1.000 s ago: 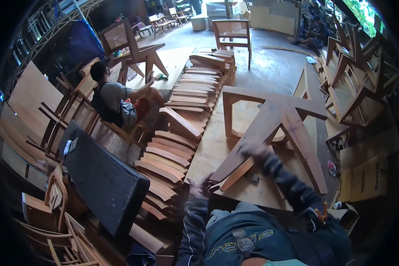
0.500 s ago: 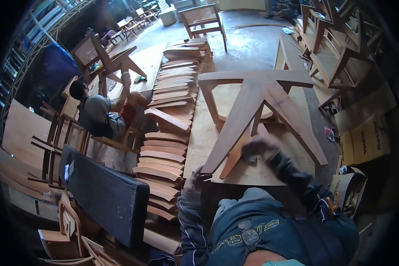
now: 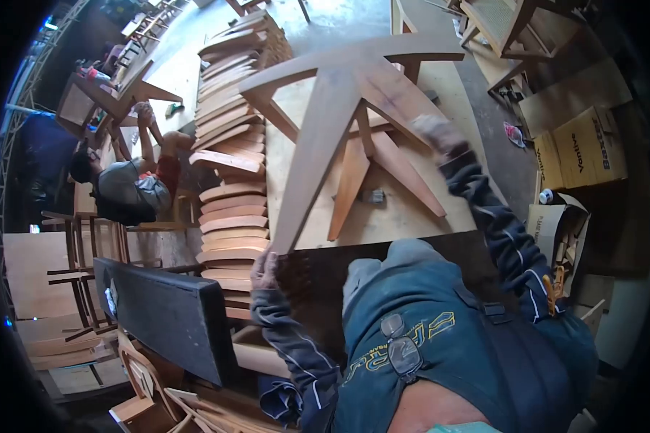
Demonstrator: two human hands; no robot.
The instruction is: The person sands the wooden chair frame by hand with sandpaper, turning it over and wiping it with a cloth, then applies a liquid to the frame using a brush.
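Observation:
A wooden chair frame (image 3: 314,137) with splayed, tapering legs lies tipped on the light worktop (image 3: 307,242). My left hand (image 3: 265,270) is closed around the tip of its long left leg at the near edge. Farther out on the right, my right hand (image 3: 442,136) is closed on the end of the other near leg; motion blurs its fingers. Two more legs of the frame show between my hands, one of them a lighter orange leg (image 3: 350,189). Beside that leg a small grey block (image 3: 374,195) rests on the worktop.
Curved wooden pieces (image 3: 231,202) are stacked along the left side. A dark padded slab (image 3: 162,310) stands nearer on the left. Beyond, a seated person (image 3: 126,184) handles another chair (image 3: 112,97). Cardboard boxes (image 3: 581,155) and more chair frames (image 3: 509,29) stand on the right.
The chair frame has turned and tipped, its right leg swinging up and away from me. My right hand has moved from beneath the frame to that leg. My left hand still holds the left leg.

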